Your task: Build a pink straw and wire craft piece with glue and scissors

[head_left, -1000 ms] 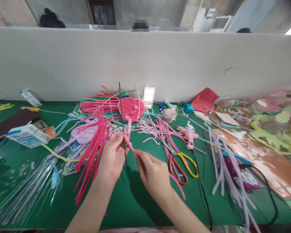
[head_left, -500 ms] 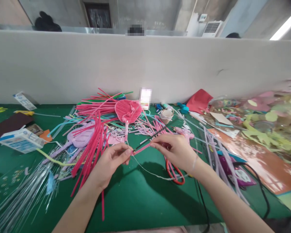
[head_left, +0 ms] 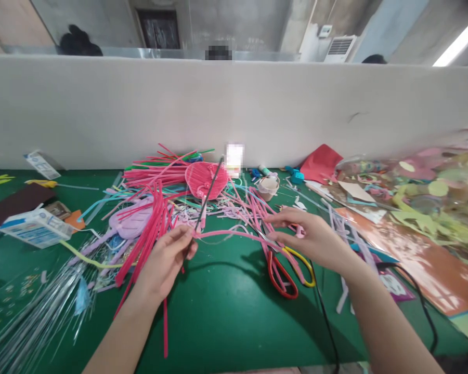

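My left hand (head_left: pixel 169 254) is closed, pinching a thin dark rod (head_left: pixel 209 195) together with one end of a pink pipe cleaner (head_left: pixel 226 232). The rod points up and away, crossing in front of a pink leaf-shaped piece (head_left: pixel 200 179). From my left fingertips the pipe cleaner arcs to the right, toward my right hand (head_left: pixel 306 236). The right hand hovers with thumb and fingers apart. Just below it lie scissors (head_left: pixel 283 280) with red and yellow handles, pink strips across them.
Bundled pink pipe cleaners (head_left: pixel 150 234) lie left of centre, beside a lilac leaf-shaped piece (head_left: pixel 130 221). Silvery wires (head_left: pixel 42 306) spread at the lower left. A paper cup (head_left: pixel 268 187) stands at the back. A black cable (head_left: pixel 327 322) runs down the right side.
The rod has swung from slanting right to standing steeper, leaning away. My left hand has shifted left. The right hand has moved right and let go, exposing the scissors.
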`<action>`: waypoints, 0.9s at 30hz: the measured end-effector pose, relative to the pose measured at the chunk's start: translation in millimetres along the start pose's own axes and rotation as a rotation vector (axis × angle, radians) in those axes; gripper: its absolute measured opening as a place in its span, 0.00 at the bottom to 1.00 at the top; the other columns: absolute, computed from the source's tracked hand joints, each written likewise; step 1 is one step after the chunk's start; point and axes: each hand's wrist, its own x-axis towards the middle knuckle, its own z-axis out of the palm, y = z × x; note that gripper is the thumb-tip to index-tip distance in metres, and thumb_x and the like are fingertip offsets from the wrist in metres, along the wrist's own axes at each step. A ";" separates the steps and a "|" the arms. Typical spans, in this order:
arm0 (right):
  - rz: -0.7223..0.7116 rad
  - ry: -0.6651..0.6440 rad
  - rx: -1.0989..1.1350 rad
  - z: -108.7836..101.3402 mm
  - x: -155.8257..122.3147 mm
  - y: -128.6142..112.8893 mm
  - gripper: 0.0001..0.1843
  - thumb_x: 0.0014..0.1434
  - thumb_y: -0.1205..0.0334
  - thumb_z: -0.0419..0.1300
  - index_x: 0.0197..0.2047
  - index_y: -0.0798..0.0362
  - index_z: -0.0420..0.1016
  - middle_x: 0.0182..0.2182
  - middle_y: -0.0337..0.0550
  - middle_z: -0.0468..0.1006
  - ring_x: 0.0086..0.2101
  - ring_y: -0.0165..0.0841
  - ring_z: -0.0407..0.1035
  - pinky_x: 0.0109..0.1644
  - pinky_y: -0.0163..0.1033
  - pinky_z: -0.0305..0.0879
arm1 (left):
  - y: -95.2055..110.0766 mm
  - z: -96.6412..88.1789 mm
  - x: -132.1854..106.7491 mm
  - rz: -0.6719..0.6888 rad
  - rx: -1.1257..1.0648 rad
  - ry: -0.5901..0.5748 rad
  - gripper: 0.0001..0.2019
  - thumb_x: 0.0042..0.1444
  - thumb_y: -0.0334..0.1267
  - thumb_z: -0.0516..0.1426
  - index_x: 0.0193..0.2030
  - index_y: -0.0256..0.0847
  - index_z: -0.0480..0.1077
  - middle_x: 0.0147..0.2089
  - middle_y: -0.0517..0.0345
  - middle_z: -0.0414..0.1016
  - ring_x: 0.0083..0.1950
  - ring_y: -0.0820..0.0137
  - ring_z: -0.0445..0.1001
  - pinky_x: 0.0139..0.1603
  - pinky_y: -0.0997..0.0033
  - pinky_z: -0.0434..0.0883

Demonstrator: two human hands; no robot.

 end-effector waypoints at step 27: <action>-0.396 0.200 0.010 77.3 -9.6 -57.2 0.04 0.64 0.66 0.61 0.36 0.51 0.76 0.31 0.39 0.78 0.36 0.35 0.66 0.43 0.43 0.58 | -19.1 35.0 -16.3 -0.358 -0.744 -0.433 0.05 0.53 0.26 0.64 0.29 0.31 0.72 0.25 0.60 0.68 0.25 0.80 0.68 0.30 0.79 0.70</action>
